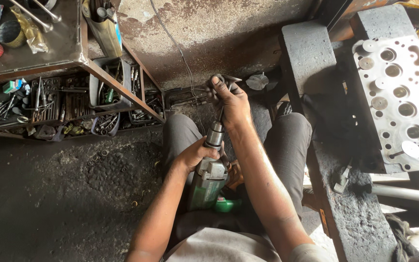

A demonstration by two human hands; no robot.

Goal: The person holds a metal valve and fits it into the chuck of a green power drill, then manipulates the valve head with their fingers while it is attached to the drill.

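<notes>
A green and grey electric drill (208, 187) rests between my knees, its chuck (215, 134) pointing away from me. My left hand (196, 154) grips the drill body just behind the chuck. My right hand (230, 99) is closed around a dark round metal piece at the end of a thin stem that runs into the chuck; the piece itself is mostly hidden by my fingers. I sit on a dark oily floor with grey trousers on.
A rusty metal rack (73, 99) with trays of sockets and small tools stands at the left. A light metal cylinder head (406, 97) with valves lies on concrete blocks (306, 53) at the right. A thin cable (183, 58) runs across the stained floor.
</notes>
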